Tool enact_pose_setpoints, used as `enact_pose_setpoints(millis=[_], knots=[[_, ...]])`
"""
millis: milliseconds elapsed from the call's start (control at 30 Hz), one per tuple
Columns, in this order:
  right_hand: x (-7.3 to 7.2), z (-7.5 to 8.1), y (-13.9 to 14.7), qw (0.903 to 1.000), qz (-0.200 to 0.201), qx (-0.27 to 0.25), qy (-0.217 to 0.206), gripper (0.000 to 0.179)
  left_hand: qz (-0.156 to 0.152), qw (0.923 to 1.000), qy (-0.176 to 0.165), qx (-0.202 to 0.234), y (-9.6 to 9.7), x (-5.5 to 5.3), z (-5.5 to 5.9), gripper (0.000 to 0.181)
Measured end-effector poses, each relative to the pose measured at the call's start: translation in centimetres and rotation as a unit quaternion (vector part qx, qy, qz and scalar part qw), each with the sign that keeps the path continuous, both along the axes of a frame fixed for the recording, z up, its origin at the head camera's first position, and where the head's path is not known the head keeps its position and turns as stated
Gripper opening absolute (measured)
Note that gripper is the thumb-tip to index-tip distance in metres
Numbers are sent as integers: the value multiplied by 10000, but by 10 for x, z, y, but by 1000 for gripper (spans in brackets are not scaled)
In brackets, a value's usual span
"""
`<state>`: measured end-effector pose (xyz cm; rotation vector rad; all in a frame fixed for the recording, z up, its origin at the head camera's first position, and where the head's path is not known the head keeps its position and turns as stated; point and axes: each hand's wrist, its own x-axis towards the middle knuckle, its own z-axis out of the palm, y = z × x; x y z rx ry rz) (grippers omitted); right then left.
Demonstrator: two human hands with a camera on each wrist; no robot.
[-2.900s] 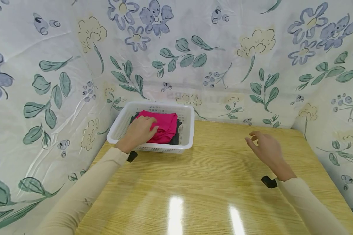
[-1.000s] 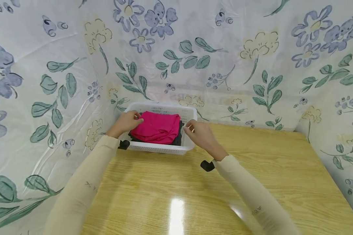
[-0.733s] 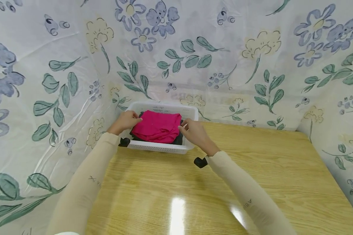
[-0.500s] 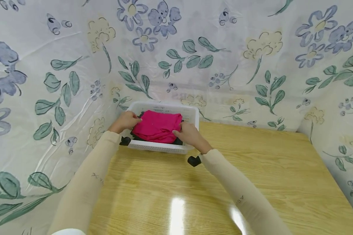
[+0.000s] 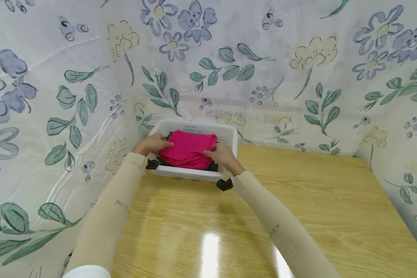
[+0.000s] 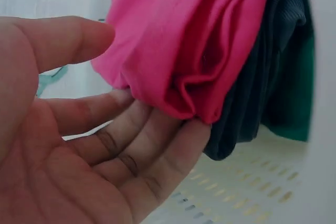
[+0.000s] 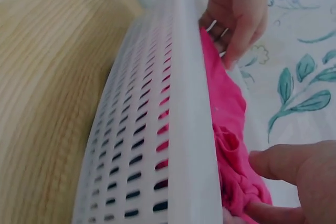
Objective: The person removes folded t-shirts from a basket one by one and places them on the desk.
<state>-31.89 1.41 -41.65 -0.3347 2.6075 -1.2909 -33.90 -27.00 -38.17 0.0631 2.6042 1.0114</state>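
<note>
A folded bright pink cloth point(image 5: 189, 148) lies on dark folded cloth point(image 5: 213, 166) in a white perforated basket point(image 5: 234, 143). At the pink cloth's left edge, my left hand point(image 5: 152, 143) has its thumb above the fabric. In the left wrist view, its extended fingers point(image 6: 157, 156) reach to the underside of the pink folds, and the thumb stands apart from them. My right hand point(image 5: 224, 154) holds the opposite edge, thumb on top and fingers below. The right wrist view shows the bunched pink fabric between the right thumb point(image 7: 283, 161) and fingers.
The basket stands at the back left of a wooden table point(image 5: 264, 200), near the floral wall sheet point(image 5: 208, 58). Some green cloth point(image 6: 294, 87) shows beside the dark layers in the left wrist view. A black wrist device point(image 5: 224, 184) is at the right cuff.
My left hand has moved from atop the pink cloth to its left edge. My right hand has come from the table's right side to the cloth's right edge.
</note>
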Motion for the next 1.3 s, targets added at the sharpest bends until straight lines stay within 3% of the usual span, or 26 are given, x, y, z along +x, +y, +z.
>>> enact_pose_setpoints(millis=[133, 267, 433, 567, 767, 967, 1100, 1300], knots=[[-1, -5, -3, 9897, -540, -1140, -680, 50, 29, 9999, -74, -114, 2, 2, 2, 36], [-2, -6, -6, 9770, -779, -1653, -1101, 47, 207, 9996, -198, 43, 2, 1, 0, 28], [-4, -5, -7, 9782, -789, -1380, -1333, 30, 243, 9984, -421, 301, 4, -2, 0, 27], [-7, -6, -8, 9843, -827, -1032, -1170, 30, 169, 9983, -526, 189, 7, -3, 0, 35], [-6, -7, -13, 9833, -812, -1237, -1055, 36, 261, 9980, -560, 130, 8, -6, -1, 26], [-5, -7, -16, 9765, -679, -1726, -1095, 48, 402, 9950, -664, 623, 13, -6, 2, 26], [-7, -10, -16, 9730, -638, -1862, -1209, 47, 521, 9923, -737, 847, 16, -6, 1, 25], [-11, -12, -18, 9766, -672, -1661, -1190, 41, 607, 9947, -628, 547, 16, -8, -4, 26]])
